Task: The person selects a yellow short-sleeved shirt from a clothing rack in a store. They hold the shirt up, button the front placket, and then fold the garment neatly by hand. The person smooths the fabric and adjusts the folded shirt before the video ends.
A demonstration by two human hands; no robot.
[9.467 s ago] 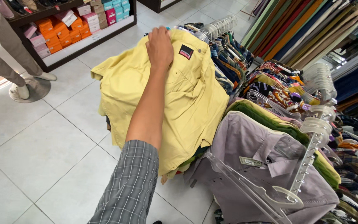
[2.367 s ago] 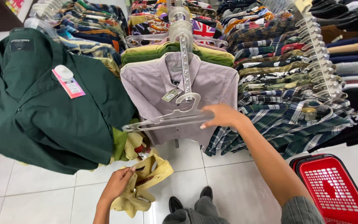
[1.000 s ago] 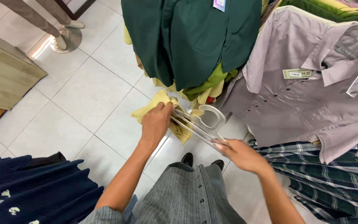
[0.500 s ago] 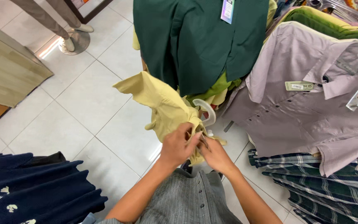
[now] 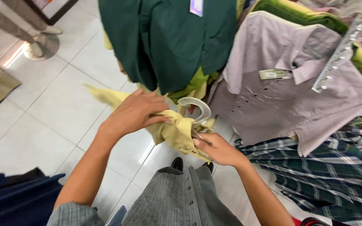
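Two pale tags (image 5: 272, 74), seemingly rectangular

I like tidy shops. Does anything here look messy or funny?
Yes. The yellow shirt is bunched up in the left hand and right hand around a clear hanger, not hanging flat like the lilac shirt. More clothes look stuffed under the green shirt.
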